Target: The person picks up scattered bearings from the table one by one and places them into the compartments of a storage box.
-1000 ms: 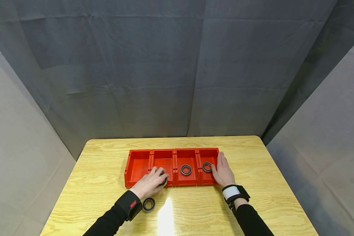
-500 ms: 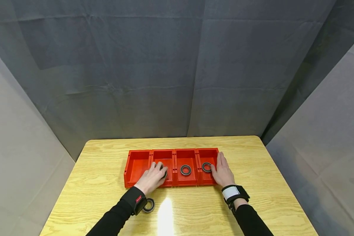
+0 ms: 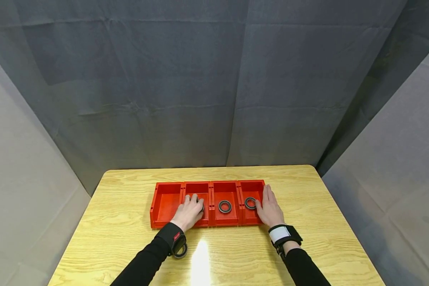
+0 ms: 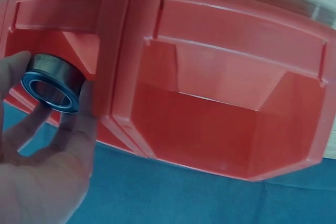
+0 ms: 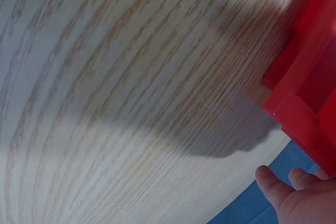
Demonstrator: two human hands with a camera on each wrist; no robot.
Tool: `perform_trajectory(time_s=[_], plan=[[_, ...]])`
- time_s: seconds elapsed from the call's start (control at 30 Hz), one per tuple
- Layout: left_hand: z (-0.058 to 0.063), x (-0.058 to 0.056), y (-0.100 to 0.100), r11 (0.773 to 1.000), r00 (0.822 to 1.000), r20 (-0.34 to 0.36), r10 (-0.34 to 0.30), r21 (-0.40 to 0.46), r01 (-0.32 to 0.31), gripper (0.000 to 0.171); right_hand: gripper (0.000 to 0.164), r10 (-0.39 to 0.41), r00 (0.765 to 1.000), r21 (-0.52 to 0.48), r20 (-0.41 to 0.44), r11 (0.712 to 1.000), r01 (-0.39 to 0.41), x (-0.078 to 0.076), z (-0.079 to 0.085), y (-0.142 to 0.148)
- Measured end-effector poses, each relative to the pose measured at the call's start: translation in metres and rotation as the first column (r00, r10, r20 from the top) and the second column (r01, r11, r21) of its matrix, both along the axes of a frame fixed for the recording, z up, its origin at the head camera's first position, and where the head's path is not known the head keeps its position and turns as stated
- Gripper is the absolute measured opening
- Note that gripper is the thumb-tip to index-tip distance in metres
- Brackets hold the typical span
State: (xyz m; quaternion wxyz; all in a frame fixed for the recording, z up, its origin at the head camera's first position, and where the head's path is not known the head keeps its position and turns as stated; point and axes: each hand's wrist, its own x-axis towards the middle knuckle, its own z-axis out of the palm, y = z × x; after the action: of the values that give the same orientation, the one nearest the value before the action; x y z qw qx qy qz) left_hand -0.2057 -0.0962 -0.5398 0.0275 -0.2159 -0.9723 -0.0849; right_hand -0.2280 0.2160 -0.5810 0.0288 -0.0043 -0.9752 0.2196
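Observation:
My left hand [image 3: 188, 213] is over the second red bin from the left [image 3: 197, 186], its thumb and fingers pinching a ball bearing [image 4: 52, 82]. In the left wrist view the bearing is a steel ring with a dark seal, tilted at the bin's opening. My right hand [image 3: 270, 208] lies with straight fingers along the outer side of the rightmost red bin [image 3: 252, 183]. One bearing [image 3: 250, 203] lies in that bin, near the right thumb. Another bearing [image 3: 225, 206] lies flat in the third bin [image 3: 224, 184].
The leftmost red bin [image 3: 168, 200] adjoins the other bins in one row. A loose bearing [image 3: 181, 254] lies on the wooden table [image 3: 236, 254], partly hidden by the left wrist strap. Grey curtains [image 3: 164, 99] hang behind the table.
My left hand has moved slightly forward and right with the bearing, further over the second bin. Its wrist strap now partly covers the loose bearing. The right hand has stayed in place.

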Motion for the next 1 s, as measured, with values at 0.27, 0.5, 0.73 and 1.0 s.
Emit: perform_trajectory(time_s=[0.27, 0.5, 0.73, 1.0], plan=[[-0.005, -0.004, 0.011, 0.998, 0.997, 0.042, 0.066, -0.019, -0.066, 0.023, 0.073, 0.002, 1.0, 0.006, 0.002, 1.0, -0.002, 0.0, 0.0, 0.0], [-0.014, -0.011, 0.017, 0.992, 0.993, 0.032, 0.113, -0.058, -0.111, 0.029, 0.073, 0.002, 1.0, 0.003, 0.004, 1.0, -0.002, 0.001, 0.001, -0.001], [-0.02, -0.015, 0.02, 0.989, 0.989, 0.023, 0.143, -0.045, -0.142, 0.021, 0.073, -0.002, 1.0, -0.011, 0.005, 1.0, 0.002, 0.001, 0.002, -0.001], [-0.025, -0.018, 0.024, 0.983, 0.984, 0.031, 0.178, -0.044, -0.177, 0.017, 0.073, -0.009, 1.0, -0.018, 0.003, 1.0, 0.009, 0.001, 0.002, -0.002]])
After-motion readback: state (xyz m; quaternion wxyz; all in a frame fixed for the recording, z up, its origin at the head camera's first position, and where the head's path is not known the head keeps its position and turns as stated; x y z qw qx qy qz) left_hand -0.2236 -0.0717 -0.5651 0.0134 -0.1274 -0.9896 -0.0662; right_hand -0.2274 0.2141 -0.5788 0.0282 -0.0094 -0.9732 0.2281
